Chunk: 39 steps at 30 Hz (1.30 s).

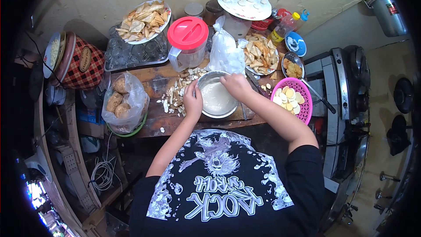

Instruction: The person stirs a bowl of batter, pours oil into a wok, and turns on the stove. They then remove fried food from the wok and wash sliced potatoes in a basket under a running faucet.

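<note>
A round metal bowl (pixel 224 115) with pale, creamy batter (pixel 215 95) inside stands near the table's front edge. My left hand (pixel 193 99) is closed on the bowl's left rim. Over the right part of the rim is my right hand (pixel 236 86), its fingers closed and bent down toward the batter; whatever they grip is hidden. Brown and white peelings (pixel 175 94) lie on the wood left of the bowl. Behind it stands a white plastic bag (pixel 226 55). A pink basket (pixel 307 101) to the right holds pale round slices (pixel 288 98).
Potatoes (pixel 115 102) fill a clear bag at the left. A red-lidded pitcher (pixel 187 35) and plates of folded pastries (pixel 144 21) stand at the back. A skimmer (pixel 316 94) lies across the right side beside the stove (pixel 340 79). The wooden table (pixel 153 125) ends near my body.
</note>
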### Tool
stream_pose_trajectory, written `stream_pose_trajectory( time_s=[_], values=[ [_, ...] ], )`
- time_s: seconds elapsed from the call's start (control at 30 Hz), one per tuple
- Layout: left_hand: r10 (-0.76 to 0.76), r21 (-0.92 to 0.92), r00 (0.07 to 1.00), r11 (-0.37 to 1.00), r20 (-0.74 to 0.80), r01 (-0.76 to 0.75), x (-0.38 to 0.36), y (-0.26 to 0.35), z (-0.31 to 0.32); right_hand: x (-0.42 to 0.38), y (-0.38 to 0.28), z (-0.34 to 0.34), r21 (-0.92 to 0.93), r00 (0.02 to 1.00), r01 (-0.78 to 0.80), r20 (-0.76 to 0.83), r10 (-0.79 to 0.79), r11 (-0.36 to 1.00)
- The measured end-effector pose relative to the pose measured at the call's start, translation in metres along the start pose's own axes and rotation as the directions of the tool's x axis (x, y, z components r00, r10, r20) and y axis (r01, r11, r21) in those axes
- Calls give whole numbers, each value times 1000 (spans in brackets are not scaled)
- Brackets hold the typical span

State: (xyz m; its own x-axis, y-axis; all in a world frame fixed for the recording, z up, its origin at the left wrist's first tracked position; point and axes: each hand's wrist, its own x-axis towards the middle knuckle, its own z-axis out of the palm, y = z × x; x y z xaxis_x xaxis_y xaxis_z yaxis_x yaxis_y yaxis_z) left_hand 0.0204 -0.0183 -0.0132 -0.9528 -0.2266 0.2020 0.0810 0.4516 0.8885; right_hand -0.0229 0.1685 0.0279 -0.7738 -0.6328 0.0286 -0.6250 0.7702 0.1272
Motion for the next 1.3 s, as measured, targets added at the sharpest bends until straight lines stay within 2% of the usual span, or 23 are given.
stream_pose_trajectory(
  time_s=[0.07,0.1,0.2,0.33,0.4,0.47,0.5,0.6,0.63,0.77,0.87,0.9,1.0,1.03,1.13,1.17,1.27,1.3],
  values=[
    [5,3,1000,1000,-11,-5,-1,-2,0,-21,-10,-13,-42,1000,6,0,-6,999],
    [3,-3,1000,1000,-17,-3,0,-2,0,-26,-16,-22,-30,996,24,82,-22,999],
    [-47,-23,999,999,-5,47,0,2,0,-23,-22,-33,85,999,36,34,-39,996],
    [-52,-47,999,998,2,52,1,1,2,-2,-13,-17,13,998,-50,-43,51,999],
    [-49,-23,999,999,6,50,1,0,1,-10,-14,-20,-18,958,-195,212,194,981],
    [-70,-20,998,997,11,70,0,0,1,-21,-19,-37,-92,821,-297,485,303,951],
    [-65,-17,998,998,5,65,0,1,0,-26,-22,-42,-52,782,-321,549,295,946],
    [-52,-9,999,999,3,52,0,-4,1,-20,-28,-57,97,849,-193,516,117,976],
    [-45,-3,999,999,-3,45,-1,-5,1,-15,-30,-56,144,931,-141,357,82,979],
    [-58,-24,998,998,19,59,0,-9,4,20,-20,-29,84,998,-59,-1,60,995],
    [-72,-32,997,997,33,73,0,-6,1,3,-10,-26,36,957,-238,182,227,971],
    [-68,-30,997,997,27,69,-1,-4,1,-3,-12,-31,6,884,-293,382,269,956],
    [-61,-31,998,998,7,61,3,1,0,-19,-23,-47,120,848,-196,520,106,973],
    [-62,-29,998,998,13,62,0,1,0,-16,-26,-61,185,871,-178,488,67,967],
    [-59,-23,998,998,14,59,0,-1,1,-3,-25,-42,271,963,-209,225,149,940],
    [-56,-35,998,998,8,56,-1,-1,2,1,-21,-37,201,966,-229,167,197,952],
    [-48,-66,998,997,-30,46,-3,-6,7,-21,-19,-38,52,881,-298,398,254,953],
    [-52,-62,998,997,-41,50,-4,-8,9,-29,-26,-46,79,775,-363,578,254,928]
  ],
)
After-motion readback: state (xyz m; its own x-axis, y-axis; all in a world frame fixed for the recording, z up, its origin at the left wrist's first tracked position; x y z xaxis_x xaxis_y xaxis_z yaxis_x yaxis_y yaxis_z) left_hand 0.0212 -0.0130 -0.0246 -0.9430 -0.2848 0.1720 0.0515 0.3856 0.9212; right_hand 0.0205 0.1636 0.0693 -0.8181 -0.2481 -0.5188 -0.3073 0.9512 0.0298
